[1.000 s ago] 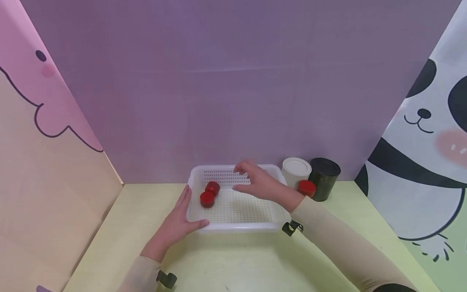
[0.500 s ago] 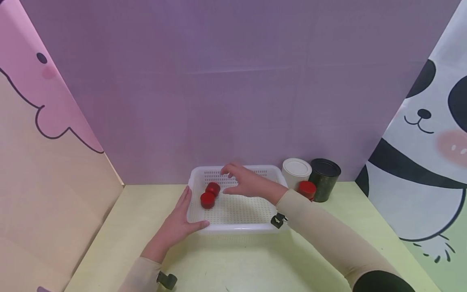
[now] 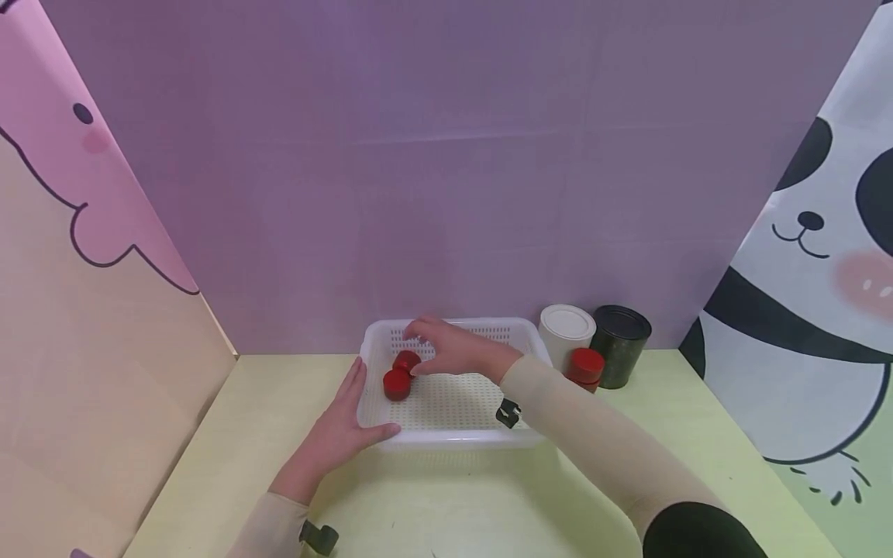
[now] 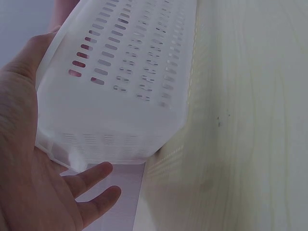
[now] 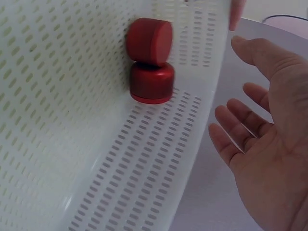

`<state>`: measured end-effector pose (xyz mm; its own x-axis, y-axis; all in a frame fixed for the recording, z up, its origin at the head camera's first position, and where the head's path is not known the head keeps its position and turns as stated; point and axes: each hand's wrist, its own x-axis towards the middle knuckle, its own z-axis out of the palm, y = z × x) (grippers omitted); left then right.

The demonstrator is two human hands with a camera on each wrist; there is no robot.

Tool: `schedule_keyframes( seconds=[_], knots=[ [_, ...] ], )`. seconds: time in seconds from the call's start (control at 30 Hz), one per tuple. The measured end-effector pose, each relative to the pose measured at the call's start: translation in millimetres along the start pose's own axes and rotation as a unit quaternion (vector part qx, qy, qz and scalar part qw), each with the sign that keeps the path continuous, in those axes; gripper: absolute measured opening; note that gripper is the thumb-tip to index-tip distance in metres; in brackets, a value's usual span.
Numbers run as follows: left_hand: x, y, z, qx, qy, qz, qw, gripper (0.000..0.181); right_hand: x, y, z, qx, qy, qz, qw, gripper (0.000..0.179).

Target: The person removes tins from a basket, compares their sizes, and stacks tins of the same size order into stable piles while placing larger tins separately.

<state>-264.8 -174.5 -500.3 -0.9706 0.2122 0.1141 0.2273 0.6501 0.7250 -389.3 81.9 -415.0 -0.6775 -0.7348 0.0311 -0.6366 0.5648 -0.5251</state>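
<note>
A white perforated plastic basket (image 3: 469, 439) stands on the table near the back. My left hand (image 3: 339, 422) rests on its front left corner, fingers straight along the left side and thumb at the front rim. In the left wrist view, the palm of that left hand (image 4: 29, 144) lies against the basket's outer wall. Inside, at the left, one red round tin (image 3: 397, 384) lies touching another red tin (image 3: 406, 359); both show in the right wrist view. Over the basket, right beside these tins, hovers my right hand (image 3: 453, 349), fingers loosely curved and holding nothing.
Right of the basket, a white can (image 3: 567, 333) and a black can (image 3: 619, 349) stand against the purple backdrop (image 3: 446, 194). In front of them is a stack of red tins (image 3: 586, 366). Printed side panels (image 3: 802, 333) flank the table (image 3: 446, 504).
My right hand has moved left over the basket, from its middle to close beside the red tins. My left hand, the basket and the tins have stayed in place.
</note>
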Motion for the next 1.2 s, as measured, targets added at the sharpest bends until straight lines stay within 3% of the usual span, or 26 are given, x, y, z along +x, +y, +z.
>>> schedule_keyframes(
  seconds=[0.27,0.6,1.2],
  knots=[
    [-0.4,-1.2,0.2,-0.005,-0.001,-0.002,1.0000,0.131,18.8,5,21,-0.047,-0.018,-0.015,0.9986,0.062],
    [-0.9,0.5,-0.2,-0.004,-0.002,0.005,1.0000,0.131,27.0,7,40,-0.047,-0.029,-0.020,0.9983,0.055],
    [0.7,-3.2,1.1,-0.005,0.002,0.001,1.0000,0.130,38.6,12,51,-0.067,-0.045,-0.033,0.9962,0.043]
  ],
)
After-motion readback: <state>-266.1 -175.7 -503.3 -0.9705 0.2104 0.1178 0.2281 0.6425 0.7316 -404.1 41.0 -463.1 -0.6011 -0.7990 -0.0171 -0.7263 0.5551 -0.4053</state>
